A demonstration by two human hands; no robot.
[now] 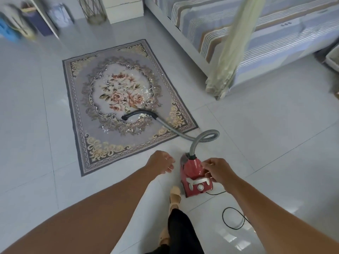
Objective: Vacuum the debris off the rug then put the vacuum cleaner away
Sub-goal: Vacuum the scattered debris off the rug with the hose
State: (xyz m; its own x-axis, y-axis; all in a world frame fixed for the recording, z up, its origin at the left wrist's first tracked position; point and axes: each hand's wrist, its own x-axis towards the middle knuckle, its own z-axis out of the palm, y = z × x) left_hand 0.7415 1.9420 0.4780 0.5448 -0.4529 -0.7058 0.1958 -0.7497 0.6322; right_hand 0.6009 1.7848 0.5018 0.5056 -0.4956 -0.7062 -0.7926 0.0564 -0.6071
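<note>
Left hand point(161, 164): your fingers loosely curled, empty, just beside the red plastic canister vacuum cleaner point(192, 168).
Right hand point(219, 171): fingers curled over its top; grip unclear.

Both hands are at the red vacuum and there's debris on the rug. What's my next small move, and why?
Probably press the round button on the red canister vacuum cleaner with the right hand, which touches it. Glittery debris still litters the patterned floral rug, and the grey hose lies unheld.
</note>
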